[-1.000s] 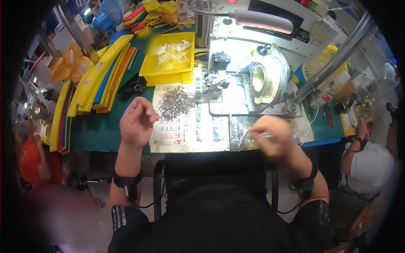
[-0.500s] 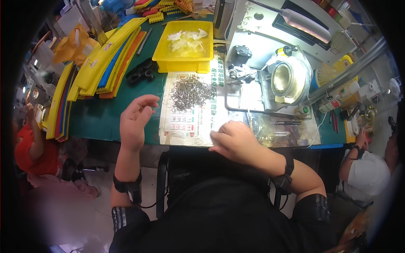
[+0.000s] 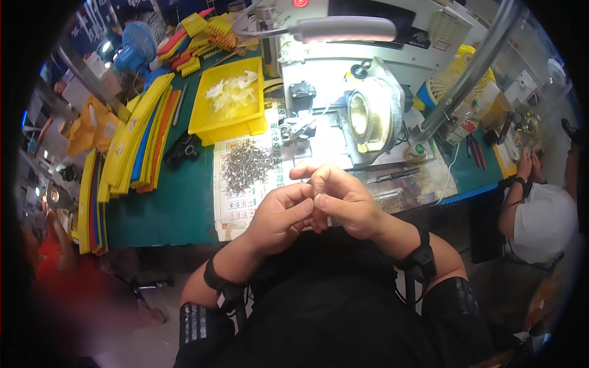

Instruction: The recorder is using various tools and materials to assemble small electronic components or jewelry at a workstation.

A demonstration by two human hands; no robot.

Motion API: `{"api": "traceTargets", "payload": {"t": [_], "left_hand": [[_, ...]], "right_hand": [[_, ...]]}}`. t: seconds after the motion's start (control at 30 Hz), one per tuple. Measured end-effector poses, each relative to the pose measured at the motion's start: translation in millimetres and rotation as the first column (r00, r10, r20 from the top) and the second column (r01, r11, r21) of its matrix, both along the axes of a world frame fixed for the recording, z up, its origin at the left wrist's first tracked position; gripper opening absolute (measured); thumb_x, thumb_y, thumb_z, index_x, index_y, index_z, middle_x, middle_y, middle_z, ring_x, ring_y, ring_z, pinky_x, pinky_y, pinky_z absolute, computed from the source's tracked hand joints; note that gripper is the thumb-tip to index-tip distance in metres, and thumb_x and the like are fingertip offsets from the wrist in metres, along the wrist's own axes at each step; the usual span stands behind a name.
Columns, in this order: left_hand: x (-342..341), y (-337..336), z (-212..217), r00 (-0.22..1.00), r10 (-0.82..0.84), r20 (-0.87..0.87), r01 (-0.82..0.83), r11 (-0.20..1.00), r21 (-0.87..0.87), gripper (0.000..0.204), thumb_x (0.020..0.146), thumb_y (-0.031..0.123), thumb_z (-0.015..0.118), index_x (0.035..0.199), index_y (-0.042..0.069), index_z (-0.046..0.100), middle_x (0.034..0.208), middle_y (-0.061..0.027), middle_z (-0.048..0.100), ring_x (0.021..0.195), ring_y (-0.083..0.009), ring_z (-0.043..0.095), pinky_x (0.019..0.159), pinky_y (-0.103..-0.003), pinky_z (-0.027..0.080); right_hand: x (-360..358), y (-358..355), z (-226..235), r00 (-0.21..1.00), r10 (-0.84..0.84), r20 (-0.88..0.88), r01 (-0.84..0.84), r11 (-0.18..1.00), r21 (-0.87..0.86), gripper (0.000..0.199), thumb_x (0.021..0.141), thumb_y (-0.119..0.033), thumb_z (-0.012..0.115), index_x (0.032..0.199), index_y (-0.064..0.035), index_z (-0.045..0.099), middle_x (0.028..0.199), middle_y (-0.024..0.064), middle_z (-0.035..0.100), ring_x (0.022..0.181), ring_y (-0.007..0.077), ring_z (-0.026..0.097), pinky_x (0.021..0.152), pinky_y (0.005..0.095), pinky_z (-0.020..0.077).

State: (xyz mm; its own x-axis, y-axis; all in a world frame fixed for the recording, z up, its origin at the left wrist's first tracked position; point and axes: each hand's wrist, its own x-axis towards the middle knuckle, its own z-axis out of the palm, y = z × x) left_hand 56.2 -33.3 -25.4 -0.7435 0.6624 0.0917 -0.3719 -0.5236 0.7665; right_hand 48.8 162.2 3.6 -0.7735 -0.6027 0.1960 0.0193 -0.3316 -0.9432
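Observation:
My left hand (image 3: 281, 216) and my right hand (image 3: 347, 201) meet in front of my body, just off the table's near edge. Both have their fingers bent, thumbs and fingertips pressed close together. Whatever they pinch is too small or too hidden to make out. Beyond my left hand lies a loose pile of small metal pieces (image 3: 248, 167), spread on a printed paper sheet (image 3: 228, 226). Behind the pile stands a yellow plastic tray (image 3: 230, 130) holding crumpled clear plastic bags (image 3: 236, 92).
A white machine (image 3: 417, 67) with a round metal-rimmed part (image 3: 367, 118) stands at the back right, under a grey lamp (image 3: 343, 29). Long yellow, blue and orange strips (image 3: 132, 144) are stacked at left. Red-handled pliers (image 3: 477, 152) lie right. Co-workers sit on both sides.
My left hand has moved right and nearer to me, joining my right hand. My right hand's fingers have come up against it. The view has shifted, with the lamp appearing farther left.

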Motion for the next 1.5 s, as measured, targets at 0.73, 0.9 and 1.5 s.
{"api": "traceTargets", "payload": {"t": [0.73,0.9,1.5], "left_hand": [[-43,5,52,0.184,0.132,-0.974,-0.892,0.44,-0.109,0.002,0.087,0.003,0.075,0.087,0.002,0.072,0.087,-0.0106,0.07,0.078,-0.0191,0.065,0.073,-0.03,0.05],[-96,2,86,-0.058,-0.093,-0.994,-0.953,0.303,0.027,0.01,0.086,0.009,0.074,0.089,0.0,0.073,0.096,-0.0123,0.073,0.093,-0.0272,0.068,0.083,-0.036,0.052],[-96,-41,44,0.448,0.24,-0.861,-0.881,0.281,-0.38,0.018,0.096,0.012,0.066,0.108,-0.002,0.07,0.095,-0.0064,0.07,0.083,-0.0122,0.062,0.078,-0.027,0.049]], "right_hand": [[-30,-6,1,0.649,-0.477,-0.593,0.653,0.748,0.113,0.013,0.1,-0.014,0.058,0.097,-0.0006,0.059,0.092,0.0128,0.06,0.085,0.0255,0.058,0.077,0.0383,0.0466],[-49,-29,-10,0.657,-0.695,-0.293,0.715,0.697,-0.049,0.012,0.102,-0.011,0.054,0.102,0.0011,0.056,0.08,0.0083,0.056,0.072,0.0147,0.053,0.066,0.0323,0.0457],[-76,-36,-16,0.566,-0.757,-0.326,0.785,0.615,-0.065,0.008,0.102,-0.008,0.056,0.1,-0.0009,0.055,0.077,0.004,0.057,0.065,0.0123,0.051,0.061,0.029,0.0454]]}}
